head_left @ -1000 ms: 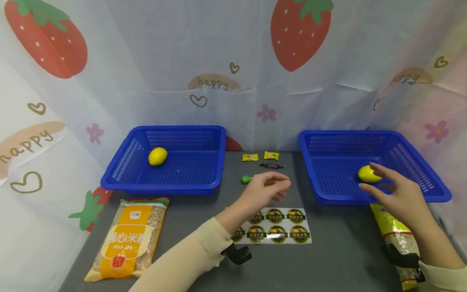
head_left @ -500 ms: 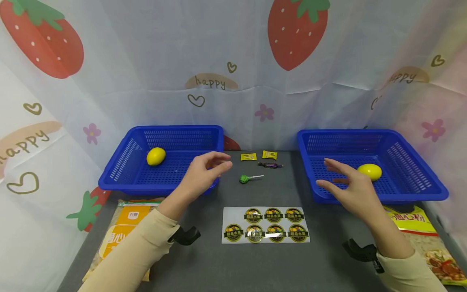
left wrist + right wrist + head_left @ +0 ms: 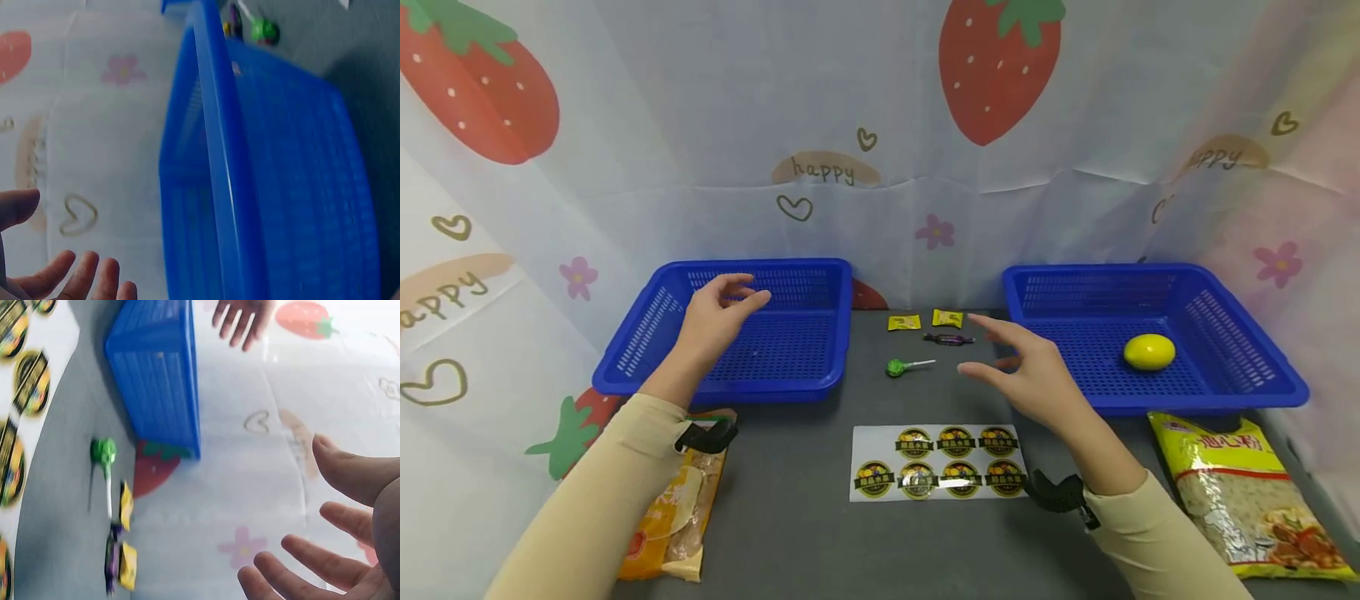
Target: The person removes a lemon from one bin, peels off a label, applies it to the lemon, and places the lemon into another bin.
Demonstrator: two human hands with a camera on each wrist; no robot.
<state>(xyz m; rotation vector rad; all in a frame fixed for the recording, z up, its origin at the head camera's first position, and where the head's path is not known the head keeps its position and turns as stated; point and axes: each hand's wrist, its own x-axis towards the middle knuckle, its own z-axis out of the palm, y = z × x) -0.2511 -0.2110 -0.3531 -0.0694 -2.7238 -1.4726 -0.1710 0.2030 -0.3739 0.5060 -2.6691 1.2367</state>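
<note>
My left hand [image 3: 711,321] hovers over the left blue basket [image 3: 790,393], fingers relaxed and holding nothing. The lemon seen in that basket earlier is hidden behind this hand. In the left wrist view the fingers [image 3: 90,275] appear beside the basket rim. My right hand [image 3: 1030,371] is held over the table left of the right blue basket [image 3: 1180,408], thumb and fingers spread with nothing between them. Closest to it are a purple-wrapped candy [image 3: 949,339], two yellow candy packets [image 3: 947,318] and a green lollipop [image 3: 896,367]. A yellow lemon [image 3: 1149,352] lies in the right basket.
A sheet of round fruit stickers [image 3: 956,442] lies at the table's middle. An orange-and-clear food bag [image 3: 688,517] is at left, partly under the left sleeve. A yellow-green food bag [image 3: 1243,500] is at right. A strawberry-print curtain [image 3: 910,100] hangs behind the baskets.
My left hand has moved left from the table's middle to over the left basket. My right hand has moved left, away from the lemon in the right basket, to beside the candies.
</note>
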